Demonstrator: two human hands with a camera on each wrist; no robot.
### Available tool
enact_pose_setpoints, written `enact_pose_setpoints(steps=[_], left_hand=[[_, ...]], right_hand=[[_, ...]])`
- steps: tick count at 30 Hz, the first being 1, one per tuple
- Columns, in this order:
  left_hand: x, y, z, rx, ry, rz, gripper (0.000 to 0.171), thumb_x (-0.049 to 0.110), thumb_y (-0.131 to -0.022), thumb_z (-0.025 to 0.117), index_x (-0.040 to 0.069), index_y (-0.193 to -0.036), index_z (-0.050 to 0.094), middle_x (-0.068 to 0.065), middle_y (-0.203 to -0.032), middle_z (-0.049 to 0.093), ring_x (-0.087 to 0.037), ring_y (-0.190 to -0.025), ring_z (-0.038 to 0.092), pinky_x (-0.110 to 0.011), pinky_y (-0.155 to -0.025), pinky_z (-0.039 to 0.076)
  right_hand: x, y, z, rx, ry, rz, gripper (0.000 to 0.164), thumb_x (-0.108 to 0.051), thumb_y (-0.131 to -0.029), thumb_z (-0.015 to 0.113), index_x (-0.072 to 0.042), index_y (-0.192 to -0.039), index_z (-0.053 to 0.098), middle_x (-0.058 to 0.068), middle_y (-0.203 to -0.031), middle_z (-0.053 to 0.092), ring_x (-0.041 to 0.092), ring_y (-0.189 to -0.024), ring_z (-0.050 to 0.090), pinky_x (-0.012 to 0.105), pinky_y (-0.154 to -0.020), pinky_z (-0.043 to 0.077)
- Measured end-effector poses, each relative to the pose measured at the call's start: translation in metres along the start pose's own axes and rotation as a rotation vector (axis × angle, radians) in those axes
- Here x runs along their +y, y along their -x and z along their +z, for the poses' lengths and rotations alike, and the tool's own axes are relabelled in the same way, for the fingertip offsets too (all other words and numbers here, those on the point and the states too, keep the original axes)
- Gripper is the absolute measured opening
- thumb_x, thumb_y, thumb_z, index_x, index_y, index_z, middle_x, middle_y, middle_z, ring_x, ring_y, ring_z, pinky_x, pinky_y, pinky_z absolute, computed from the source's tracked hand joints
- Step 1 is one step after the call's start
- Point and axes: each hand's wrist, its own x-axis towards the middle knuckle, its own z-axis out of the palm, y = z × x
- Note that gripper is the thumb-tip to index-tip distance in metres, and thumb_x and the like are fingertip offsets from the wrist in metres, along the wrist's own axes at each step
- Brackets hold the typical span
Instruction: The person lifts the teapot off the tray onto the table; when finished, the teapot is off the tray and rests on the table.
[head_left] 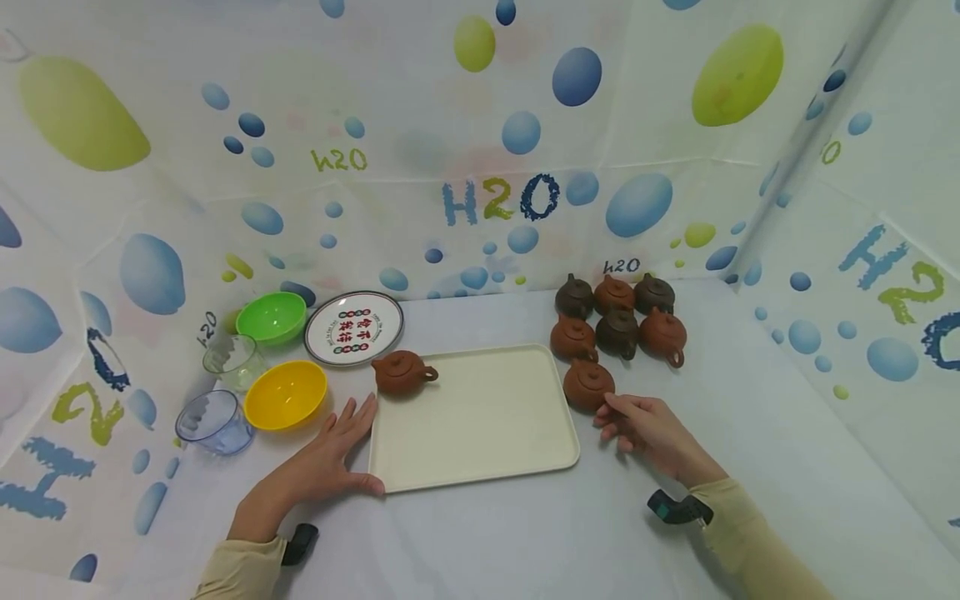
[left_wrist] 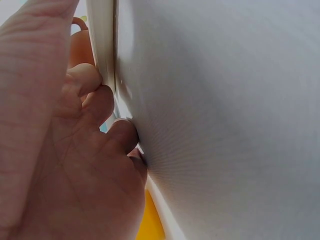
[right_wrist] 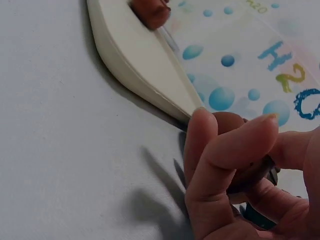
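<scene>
My right hand (head_left: 651,432) pinches a reddish-brown clay teapot (head_left: 588,385) at its lower right side, just right of the tray; its handle is hidden behind the fingers. In the right wrist view the curled fingers (right_wrist: 212,172) cover much of that teapot (right_wrist: 230,121). My left hand (head_left: 330,457) lies with fingers spread along the left edge of the cream rectangular tray (head_left: 480,425), thumb at the near left corner. A similar teapot (head_left: 401,372) stands in the tray's far left corner, handle pointing right.
Several brown and dark teapots (head_left: 617,332) stand grouped at the back right. At left are a green bowl (head_left: 272,318), a yellow bowl (head_left: 287,397), a greenish clear bowl (head_left: 234,363) and a bluish clear bowl (head_left: 216,423). A white plate (head_left: 354,328) with red characters lies behind the tray.
</scene>
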Motion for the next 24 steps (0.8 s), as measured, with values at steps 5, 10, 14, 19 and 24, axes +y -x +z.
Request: enact_pose_setpoints(steps=[5, 10, 14, 19, 24], left_hand=[[0.0, 0.0, 0.001, 0.005, 0.005, 0.006, 0.134, 0.055, -0.073, 0.094, 0.005, -0.171, 0.018, -0.021, -0.18, 0.016, -0.055, -0.164, 0.007, -0.075, -0.131, 0.004], [0.0, 0.0, 0.001, 0.004, 0.004, 0.007, 0.135, 0.056, -0.072, 0.094, 0.004, -0.171, 0.018, -0.021, -0.179, 0.016, -0.055, -0.164, 0.007, -0.075, -0.131, 0.004], [-0.001, 0.0, 0.001, 0.009, -0.001, 0.005, 0.136, 0.057, -0.072, 0.094, 0.005, -0.171, 0.017, -0.021, -0.179, 0.016, -0.054, -0.165, 0.007, -0.075, -0.132, 0.004], [-0.001, 0.0, 0.0, 0.007, 0.0, 0.0, 0.136, 0.058, -0.072, 0.093, 0.006, -0.172, 0.017, -0.02, -0.18, 0.016, -0.054, -0.165, 0.006, -0.074, -0.132, 0.003], [0.001, 0.001, 0.0, 0.001, 0.012, 0.003, 0.136, 0.056, -0.073, 0.094, 0.006, -0.172, 0.016, -0.021, -0.179, 0.016, -0.055, -0.165, 0.006, -0.075, -0.131, 0.003]], right_hand=[[-0.002, 0.0, -0.004, -0.006, 0.019, 0.01, 0.043, -0.044, -0.11, 0.061, -0.002, -0.116, 0.07, 0.001, -0.102, 0.079, 0.009, -0.083, 0.074, 0.017, -0.056, 0.047], [-0.002, 0.001, -0.013, 0.007, 0.037, 0.029, 0.056, -0.051, -0.109, 0.058, 0.0, -0.134, 0.064, 0.001, -0.106, 0.081, 0.01, -0.084, 0.076, 0.016, -0.054, 0.044], [-0.002, 0.002, -0.021, 0.01, 0.057, 0.036, 0.065, -0.054, -0.109, 0.057, -0.001, -0.146, 0.057, 0.002, -0.112, 0.082, 0.012, -0.087, 0.079, 0.016, -0.055, 0.044], [-0.002, 0.005, -0.029, 0.036, 0.08, 0.03, 0.062, -0.053, -0.109, 0.058, -0.001, -0.144, 0.057, 0.004, -0.116, 0.082, 0.014, -0.089, 0.08, 0.017, -0.055, 0.044], [-0.004, 0.008, -0.032, 0.05, 0.09, 0.023, 0.065, -0.052, -0.109, 0.058, 0.002, -0.145, 0.054, 0.005, -0.113, 0.082, 0.015, -0.085, 0.081, 0.017, -0.053, 0.043]])
